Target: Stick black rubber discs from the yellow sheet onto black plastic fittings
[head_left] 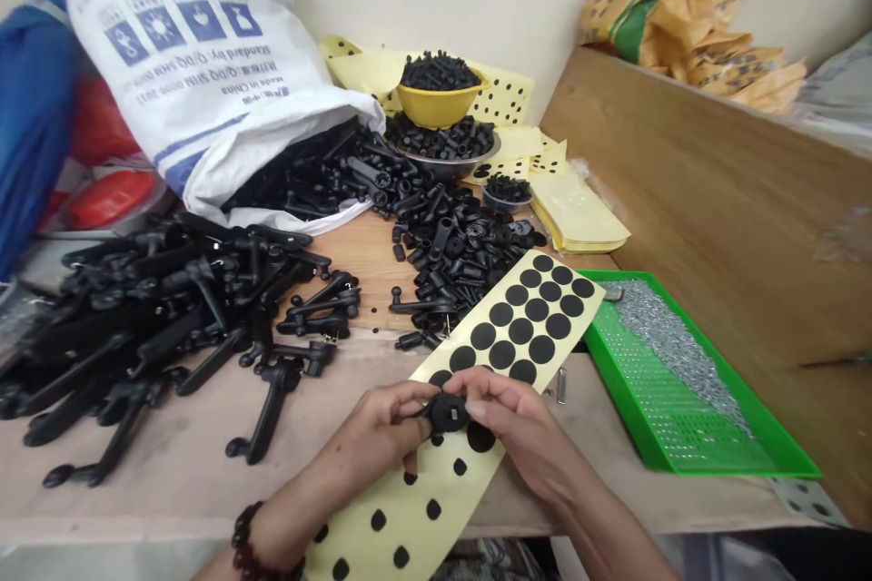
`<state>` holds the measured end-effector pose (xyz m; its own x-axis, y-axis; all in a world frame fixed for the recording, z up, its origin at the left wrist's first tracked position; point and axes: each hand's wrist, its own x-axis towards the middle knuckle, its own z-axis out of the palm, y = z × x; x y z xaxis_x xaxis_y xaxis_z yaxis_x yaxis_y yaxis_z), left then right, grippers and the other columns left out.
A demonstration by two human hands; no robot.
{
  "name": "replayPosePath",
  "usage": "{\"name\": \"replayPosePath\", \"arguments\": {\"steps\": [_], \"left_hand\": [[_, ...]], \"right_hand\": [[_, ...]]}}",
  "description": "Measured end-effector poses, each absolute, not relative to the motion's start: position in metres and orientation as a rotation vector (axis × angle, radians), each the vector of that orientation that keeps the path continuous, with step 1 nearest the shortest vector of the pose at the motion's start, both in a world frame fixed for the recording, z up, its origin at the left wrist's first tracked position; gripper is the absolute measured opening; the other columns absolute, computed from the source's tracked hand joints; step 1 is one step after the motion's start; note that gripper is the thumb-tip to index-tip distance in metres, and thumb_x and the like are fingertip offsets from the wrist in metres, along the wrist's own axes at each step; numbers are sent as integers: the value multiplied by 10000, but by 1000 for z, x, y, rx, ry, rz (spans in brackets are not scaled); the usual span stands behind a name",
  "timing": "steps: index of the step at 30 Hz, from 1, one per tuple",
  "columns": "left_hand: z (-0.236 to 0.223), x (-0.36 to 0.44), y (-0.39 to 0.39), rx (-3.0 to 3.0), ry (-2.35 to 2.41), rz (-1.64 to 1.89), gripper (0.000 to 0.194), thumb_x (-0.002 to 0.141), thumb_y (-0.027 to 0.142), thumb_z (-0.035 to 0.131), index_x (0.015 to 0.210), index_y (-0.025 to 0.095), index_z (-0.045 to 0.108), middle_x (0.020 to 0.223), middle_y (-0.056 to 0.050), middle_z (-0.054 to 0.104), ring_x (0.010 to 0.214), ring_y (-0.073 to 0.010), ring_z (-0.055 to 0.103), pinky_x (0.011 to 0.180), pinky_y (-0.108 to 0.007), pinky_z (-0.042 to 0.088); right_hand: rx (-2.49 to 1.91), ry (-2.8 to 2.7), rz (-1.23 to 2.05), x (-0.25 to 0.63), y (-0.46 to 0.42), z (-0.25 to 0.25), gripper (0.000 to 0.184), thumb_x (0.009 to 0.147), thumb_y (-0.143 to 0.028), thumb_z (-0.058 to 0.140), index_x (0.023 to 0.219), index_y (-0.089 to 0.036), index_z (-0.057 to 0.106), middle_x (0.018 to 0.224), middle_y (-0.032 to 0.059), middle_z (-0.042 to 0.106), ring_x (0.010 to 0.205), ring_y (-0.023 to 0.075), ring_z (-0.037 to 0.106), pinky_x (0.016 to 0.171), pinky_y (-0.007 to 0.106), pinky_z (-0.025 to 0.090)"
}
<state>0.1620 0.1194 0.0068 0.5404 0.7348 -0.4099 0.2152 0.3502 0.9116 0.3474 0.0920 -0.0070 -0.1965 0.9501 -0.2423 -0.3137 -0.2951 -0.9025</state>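
Both hands pinched one small black round part over the yellow sticker sheet, near centre.

Left hand [381, 425] and right hand [508, 422] were closed on the black round part [448, 414], fingertips on either side, held just above the yellow sheet [477, 381] of black round pads; a dark bead bracelet [246, 545] sat on the left wrist. Left: pile of black plastic handles [150, 327]. Far left: white woven sack [197, 64], print upside down, "Made in China" readable, the rest too blurred, spilling more black parts. Far centre: yellow bowl [436, 95] of black pieces above a metal bowl [446, 150]. Right: green perforated tray [688, 381] with small metal parts, beside a wooden board [715, 200].
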Motion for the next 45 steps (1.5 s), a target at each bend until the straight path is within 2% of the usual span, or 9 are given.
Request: {"name": "replayPosePath", "arguments": {"steps": [6, 11, 16, 21, 23, 27, 35, 41, 45], "left_hand": [[5, 162, 119, 1193, 1009, 427, 369, 744, 284, 591, 1088, 159, 638, 758, -1, 622, 442, -61, 477, 452, -202, 397], [7, 162, 117, 1214, 1017, 421, 385, 754, 255, 573, 1123, 169, 641, 835, -20, 650, 449, -54, 470, 458, -202, 412], [6, 163, 117, 1238, 996, 420, 397, 762, 232, 555, 1144, 168, 642, 779, -11, 647, 452, -65, 471, 468, -213, 445], [7, 163, 116, 1262, 1006, 421, 420, 756, 192, 537, 1165, 182, 631, 860, -29, 676, 466, -63, 466, 473, -208, 435], [9, 163, 115, 1249, 993, 428, 432, 742, 181, 541, 1165, 184, 630, 873, -33, 678, 481, -68, 468, 483, -210, 432], [11, 161, 113, 1219, 960, 454, 408, 764, 254, 575, 1158, 165, 632, 858, -44, 660, 522, -87, 477, 511, -229, 445], [5, 162, 109, 1248, 998, 472, 375, 823, 299, 555, 1165, 163, 626, 786, -34, 638, 517, -94, 463, 494, -218, 410], [4, 164, 106, 1302, 1024, 502, 328, 836, 298, 534, 1121, 175, 640, 801, -34, 644, 519, -96, 450, 489, -217, 391], [6, 169, 103, 1361, 1116, 573, 309, 817, 339, 566, 1057, 165, 655, 716, -16, 616, 537, -118, 461, 482, -218, 388]], "right_hand": [[-1088, -958, 1640, 349, 91, -10, 191, 718, -360, 699, 701, -184, 627, 887, 42, 616, 743, 165, 503, 638, 270, 372], [-1108, -997, 1630, 350, 89, -10, 176, 745, -353, 677, 719, -186, 630, 886, 39, 608, 721, 154, 491, 609, 260, 368], [-1160, -1036, 1614, 350, 89, -9, 138, 749, -325, 660, 764, -189, 642, 792, 8, 568, 644, 130, 443, 572, 247, 343], [-1206, -1074, 1564, 348, 90, -4, 205, 730, -330, 642, 616, -189, 548, 897, 41, 592, 696, 148, 469, 592, 259, 359], [-1238, -1081, 1552, 347, 90, -1, 205, 714, -346, 647, 621, -191, 549, 866, 35, 583, 683, 147, 466, 587, 259, 359], [-1275, -1100, 1537, 347, 89, 0, 180, 713, -362, 645, 686, -195, 583, 781, 12, 558, 639, 138, 444, 568, 255, 347], [-1213, -1069, 1518, 346, 86, -2, 222, 732, -346, 650, 612, -190, 548, 903, 42, 593, 725, 161, 499, 607, 266, 377], [-1249, -1053, 1504, 346, 85, -1, 210, 720, -332, 650, 610, -186, 546, 895, 40, 588, 680, 143, 482, 593, 264, 364], [-1279, -1073, 1477, 345, 84, 3, 182, 714, -330, 648, 636, -191, 559, 867, 29, 574, 670, 138, 479, 603, 266, 366]]}}
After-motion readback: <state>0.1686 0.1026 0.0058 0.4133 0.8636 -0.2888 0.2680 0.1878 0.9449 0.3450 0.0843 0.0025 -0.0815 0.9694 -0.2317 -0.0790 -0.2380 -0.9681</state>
